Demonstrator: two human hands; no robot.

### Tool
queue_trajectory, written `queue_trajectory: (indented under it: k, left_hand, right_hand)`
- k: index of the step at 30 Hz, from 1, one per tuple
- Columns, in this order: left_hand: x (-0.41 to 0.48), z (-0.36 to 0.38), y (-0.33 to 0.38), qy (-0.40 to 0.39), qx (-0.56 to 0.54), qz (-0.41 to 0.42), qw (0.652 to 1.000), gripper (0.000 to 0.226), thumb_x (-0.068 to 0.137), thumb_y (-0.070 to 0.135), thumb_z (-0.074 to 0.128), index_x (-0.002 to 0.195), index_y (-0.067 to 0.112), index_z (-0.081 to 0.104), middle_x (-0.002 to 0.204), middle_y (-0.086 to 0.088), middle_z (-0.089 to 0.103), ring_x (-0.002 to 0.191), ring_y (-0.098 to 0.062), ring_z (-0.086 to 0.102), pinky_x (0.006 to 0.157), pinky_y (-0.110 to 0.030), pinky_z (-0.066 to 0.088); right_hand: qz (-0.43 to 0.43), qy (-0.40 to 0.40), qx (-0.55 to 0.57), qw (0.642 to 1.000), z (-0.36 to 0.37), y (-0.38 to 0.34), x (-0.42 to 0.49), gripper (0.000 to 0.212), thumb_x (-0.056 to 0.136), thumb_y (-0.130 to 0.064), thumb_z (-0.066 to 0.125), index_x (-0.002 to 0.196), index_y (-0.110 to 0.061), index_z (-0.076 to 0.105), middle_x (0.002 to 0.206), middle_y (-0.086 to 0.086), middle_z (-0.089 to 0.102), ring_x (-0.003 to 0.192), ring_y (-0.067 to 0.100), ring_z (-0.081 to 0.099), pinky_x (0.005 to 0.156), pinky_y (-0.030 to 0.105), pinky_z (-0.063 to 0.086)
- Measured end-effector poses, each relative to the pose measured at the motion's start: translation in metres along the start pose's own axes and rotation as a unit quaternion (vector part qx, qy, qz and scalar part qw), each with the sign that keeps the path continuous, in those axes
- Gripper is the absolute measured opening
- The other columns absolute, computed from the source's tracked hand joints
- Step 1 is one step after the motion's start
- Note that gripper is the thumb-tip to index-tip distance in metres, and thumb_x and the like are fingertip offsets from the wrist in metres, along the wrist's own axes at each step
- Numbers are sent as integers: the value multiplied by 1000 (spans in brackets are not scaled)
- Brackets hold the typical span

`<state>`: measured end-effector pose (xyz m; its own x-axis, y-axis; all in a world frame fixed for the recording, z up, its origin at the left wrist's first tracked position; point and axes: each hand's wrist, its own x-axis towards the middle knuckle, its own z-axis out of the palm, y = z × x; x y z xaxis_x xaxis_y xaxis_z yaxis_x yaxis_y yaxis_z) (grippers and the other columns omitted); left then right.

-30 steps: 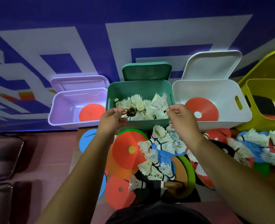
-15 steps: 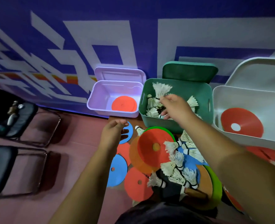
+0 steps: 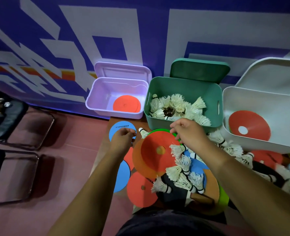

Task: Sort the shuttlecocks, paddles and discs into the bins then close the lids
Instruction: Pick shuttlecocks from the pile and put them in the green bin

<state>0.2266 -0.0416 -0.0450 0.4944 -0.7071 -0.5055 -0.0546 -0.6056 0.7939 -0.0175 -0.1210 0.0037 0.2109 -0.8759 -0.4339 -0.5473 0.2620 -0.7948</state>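
Three bins stand open against the wall. The lilac bin [image 3: 96,94] holds an orange disc [image 3: 126,105]. Shuttlecocks [image 3: 176,107] fill the green bin [image 3: 183,84], and a red disc [image 3: 249,127] lies in the white bin [image 3: 260,99]. In front lies a heap of discs, loose shuttlecocks [image 3: 183,174] and a dark paddle [image 3: 173,195]. My left hand [image 3: 122,140] rests with bent fingers on a blue disc [image 3: 117,129], beside one shuttlecock [image 3: 143,132]. My right hand [image 3: 188,132] hovers empty, fingers apart, over a red cone disc [image 3: 154,150] just in front of the green bin.
Two dark chairs [image 3: 21,125] stand to the left on the reddish floor. The bin lids lean back against the blue-and-white wall. More shuttlecocks and discs [image 3: 266,159] spread to the right below the white bin.
My right hand has let shuttlecocks go into the green bin and drawn back over the red disc. My left hand has gone down and left onto the blue disc. The view swung left.
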Motion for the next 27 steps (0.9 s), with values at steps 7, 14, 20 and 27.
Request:
queue_trajectory:
  k: [7, 14, 20, 27]
  left_hand:
    - [54, 22, -26, -97, 241, 15, 966, 26, 101, 35, 58, 126, 29, 65, 88, 3, 74, 107, -33, 68, 101, -46, 53]
    - [75, 48, -8, -167, 252, 45, 952, 51, 109, 54, 41, 147, 23, 57, 143, -12, 63, 135, -31, 55, 100, -34, 37]
    - [74, 64, 1, -165, 269, 13, 949, 53, 114, 44, 33, 148, 11, 56, 152, -14, 55, 143, -30, 45, 96, -32, 23]
    - [79, 47, -10, -60, 181, -16, 981, 53, 95, 56, 61, 130, 17, 58, 129, -15, 67, 119, -36, 61, 97, -38, 46]
  right_hand:
    - [25, -23, -59, 998, 7, 34, -19, 19, 105, -26, 53, 102, -33, 71, 96, -14, 76, 80, 23, 73, 64, 38, 58]
    - [0, -4, -184, 983, 11, 68, -19, 19, 107, -26, 53, 114, -30, 70, 108, -7, 72, 69, 9, 66, 61, 29, 49]
    - [-38, -42, -315, 947, 32, 84, -25, 38, 101, -26, 53, 132, -45, 65, 116, -3, 46, 93, 22, 61, 84, 38, 57]
    - [10, -82, -458, 885, 52, 80, -33, 59, 93, -15, 53, 150, -31, 51, 151, 9, 32, 128, 37, 47, 100, 46, 50]
